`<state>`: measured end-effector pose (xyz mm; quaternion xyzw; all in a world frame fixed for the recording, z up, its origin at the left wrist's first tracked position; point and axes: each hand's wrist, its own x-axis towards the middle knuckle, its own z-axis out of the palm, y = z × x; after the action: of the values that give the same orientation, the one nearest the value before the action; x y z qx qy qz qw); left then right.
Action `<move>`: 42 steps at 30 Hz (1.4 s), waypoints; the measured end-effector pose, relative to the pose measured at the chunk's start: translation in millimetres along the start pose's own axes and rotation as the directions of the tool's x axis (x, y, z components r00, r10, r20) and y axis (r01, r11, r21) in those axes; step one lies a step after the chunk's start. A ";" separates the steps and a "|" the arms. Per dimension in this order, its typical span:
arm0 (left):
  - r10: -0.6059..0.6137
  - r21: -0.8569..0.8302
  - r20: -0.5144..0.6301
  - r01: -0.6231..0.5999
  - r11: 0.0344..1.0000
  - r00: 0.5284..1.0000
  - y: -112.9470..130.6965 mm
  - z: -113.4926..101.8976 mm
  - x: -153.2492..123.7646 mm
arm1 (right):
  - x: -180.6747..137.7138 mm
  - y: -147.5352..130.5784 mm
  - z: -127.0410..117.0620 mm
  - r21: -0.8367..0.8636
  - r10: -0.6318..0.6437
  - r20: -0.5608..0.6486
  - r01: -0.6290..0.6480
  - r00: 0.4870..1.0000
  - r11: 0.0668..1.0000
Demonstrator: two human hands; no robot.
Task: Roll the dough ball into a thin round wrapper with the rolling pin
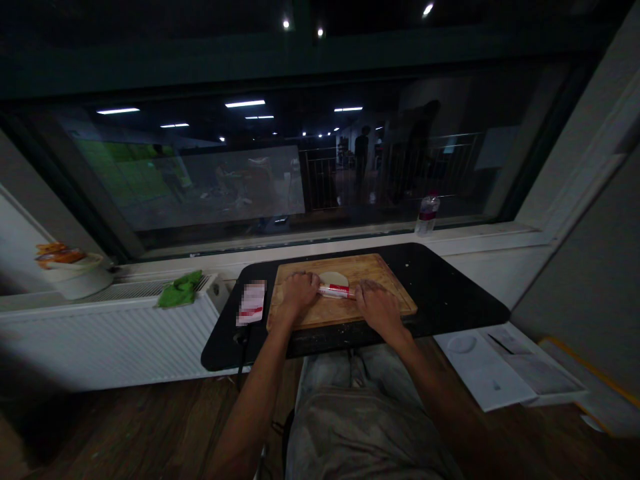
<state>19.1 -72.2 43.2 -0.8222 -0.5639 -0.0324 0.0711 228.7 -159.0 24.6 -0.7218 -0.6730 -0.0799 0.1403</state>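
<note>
left hand (302,288) + right hand (377,303) | grip: both clamped on rod (338,291) | dough (334,278) alongside | board (373,268) beneath

Top (370,433) was loose, creased, dark grey-brown. Trousers (320,372) were paler, bluish grey. Left hand (301,289), right hand (377,304), forearms (264,383) were bare.

Both ends of the rolling pin (334,291) are covered, one by the left hand (300,291) at its 9 o'clock, the other by the right hand (376,303) at 3. The pin also hides the dough's (334,276) 6 o'clock edge. Label text is too tiny to read. That flat thing (251,303) off the board's (393,285) 9 o'clock is part pixelated, no clue. Radiator (125,347) runs off the frame at 8. Window (225,180) figures are murky blobs, sorry.
</note>
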 end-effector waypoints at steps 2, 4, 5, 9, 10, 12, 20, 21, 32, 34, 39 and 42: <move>-0.009 -0.020 0.006 0.010 1.000 1.000 -0.3 0.2 0.8 | -2.7 0.0 -0.2 0.004 0.009 0.003 -0.009 1.000 1.000; -0.015 -0.037 0.015 0.015 0.999 1.000 -0.7 1.1 2.2 | -4.0 0.0 -0.3 0.009 0.010 0.008 -0.010 1.000 1.000; -0.017 -0.045 0.018 0.018 0.999 1.000 -0.9 1.8 2.9 | -3.8 0.1 -0.2 0.011 0.011 0.010 -0.011 1.000 1.000; -0.028 -0.047 0.008 0.028 0.999 1.000 -0.7 3.2 3.5 | 3.4 2.4 0.4 0.021 -0.002 0.010 0.002 1.000 1.000; -0.028 -0.042 0.005 0.028 0.999 1.000 -0.5 3.1 3.0 | 6.3 3.3 0.4 0.025 -0.010 0.012 0.010 1.000 1.000; -0.026 -0.033 0.004 0.026 0.999 1.000 0.2 2.6 1.9 | 12.6 5.0 -0.5 0.026 -0.023 0.020 0.022 1.000 0.999; -0.047 -0.042 0.009 0.048 0.998 0.999 1.5 3.8 3.3 | 39.0 12.1 1.2 -0.030 -0.093 0.040 0.094 0.995 0.995; -0.049 -0.041 0.010 0.049 0.998 0.999 1.6 3.8 3.4 | 43.5 13.5 2.4 -0.037 -0.105 0.039 0.106 0.994 0.994; -0.070 -0.063 0.003 0.070 0.996 0.998 4.1 -1.5 -0.1 | 68.0 17.2 -0.9 -0.052 -0.099 0.128 0.107 0.987 0.993; -0.102 -0.080 0.001 0.102 0.992 0.995 4.7 -1.8 0.3 | 61.2 17.0 1.1 -0.061 -0.104 0.108 0.111 0.989 0.992; -0.106 -0.076 0.010 0.107 0.991 0.994 4.8 -2.0 0.5 | 41.4 13.9 1.6 -0.037 -0.053 0.068 0.056 0.996 0.998; -0.092 -0.054 0.010 0.092 0.994 0.996 3.8 -0.8 -1.1 | 31.7 11.1 -1.4 -0.024 -0.033 0.059 0.035 0.998 0.999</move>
<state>22.3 -74.7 43.6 -0.7970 -0.6004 -0.0479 0.0448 242.5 -130.0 34.5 -0.7140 -0.6879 -0.0694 0.1100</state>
